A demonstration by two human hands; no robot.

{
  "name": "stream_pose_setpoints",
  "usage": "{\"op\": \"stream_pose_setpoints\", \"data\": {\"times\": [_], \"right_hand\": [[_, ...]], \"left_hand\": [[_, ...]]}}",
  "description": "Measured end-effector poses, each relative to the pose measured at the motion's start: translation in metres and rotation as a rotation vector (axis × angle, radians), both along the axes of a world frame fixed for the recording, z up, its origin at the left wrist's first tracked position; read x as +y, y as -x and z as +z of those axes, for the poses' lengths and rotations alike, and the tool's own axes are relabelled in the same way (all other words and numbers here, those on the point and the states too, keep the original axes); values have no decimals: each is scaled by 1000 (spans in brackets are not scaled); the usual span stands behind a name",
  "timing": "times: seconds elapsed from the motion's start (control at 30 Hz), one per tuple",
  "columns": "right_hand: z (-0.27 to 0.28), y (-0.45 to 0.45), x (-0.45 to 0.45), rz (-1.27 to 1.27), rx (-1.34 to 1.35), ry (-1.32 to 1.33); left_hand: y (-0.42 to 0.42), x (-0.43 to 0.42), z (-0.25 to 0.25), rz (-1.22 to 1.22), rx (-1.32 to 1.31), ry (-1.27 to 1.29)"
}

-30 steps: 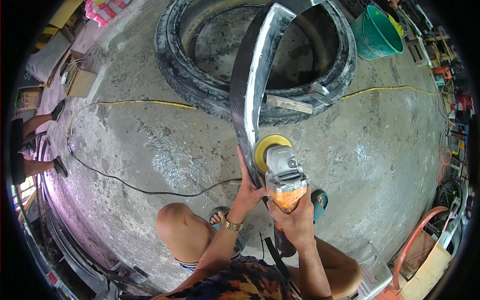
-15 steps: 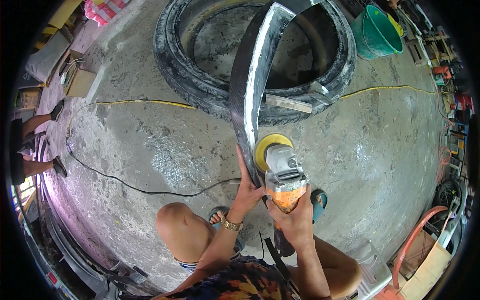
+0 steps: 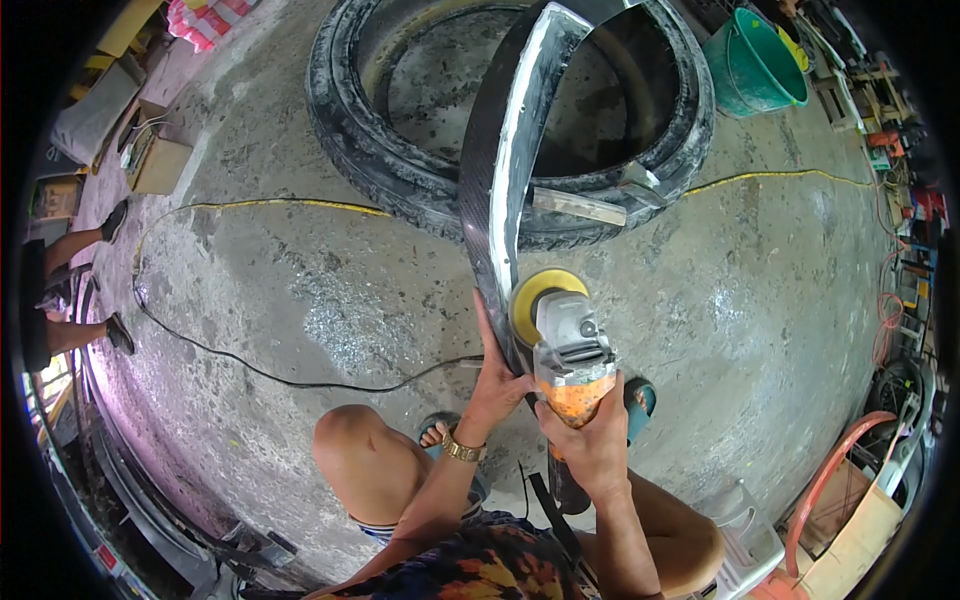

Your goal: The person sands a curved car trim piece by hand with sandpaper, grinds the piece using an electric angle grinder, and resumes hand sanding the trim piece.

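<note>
My left hand [image 3: 497,392] is closed around the near end of a long curved black panel [image 3: 482,205] with a woven carbon-like surface and a white strip along its edge. The panel's far part rests over a large tire [image 3: 385,190] lying flat on the floor. In my right hand [image 3: 590,445] is an angle grinder [image 3: 577,395] with an orange body and grey head. Its round yellow disc [image 3: 530,318] sits right beside the panel's edge, just past my left fingers; whether they touch I cannot tell.
A wooden block [image 3: 578,207] lies on the tire's near side. A green bucket [image 3: 750,65] stands at the back right. A yellow and black cord [image 3: 290,203] crosses the concrete floor. Another person's feet [image 3: 118,333] are at the left. A white plastic chair [image 3: 750,545] is at the lower right.
The grinder and its disc have shifted very slightly to the right. Both hands keep their grip, and the panel has hardly moved.
</note>
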State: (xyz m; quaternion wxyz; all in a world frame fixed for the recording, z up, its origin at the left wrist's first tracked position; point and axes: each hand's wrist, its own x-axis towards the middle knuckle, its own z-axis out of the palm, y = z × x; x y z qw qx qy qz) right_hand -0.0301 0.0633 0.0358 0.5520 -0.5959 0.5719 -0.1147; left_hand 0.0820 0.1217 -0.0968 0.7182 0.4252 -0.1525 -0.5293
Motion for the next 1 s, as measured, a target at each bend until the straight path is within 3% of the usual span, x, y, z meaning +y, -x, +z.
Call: {"op": "stream_pose_setpoints", "data": {"times": [1.0], "right_hand": [[-2,4,1,17,13,-39]], "left_hand": [[-1,1,0,-10,53,-11]]}}
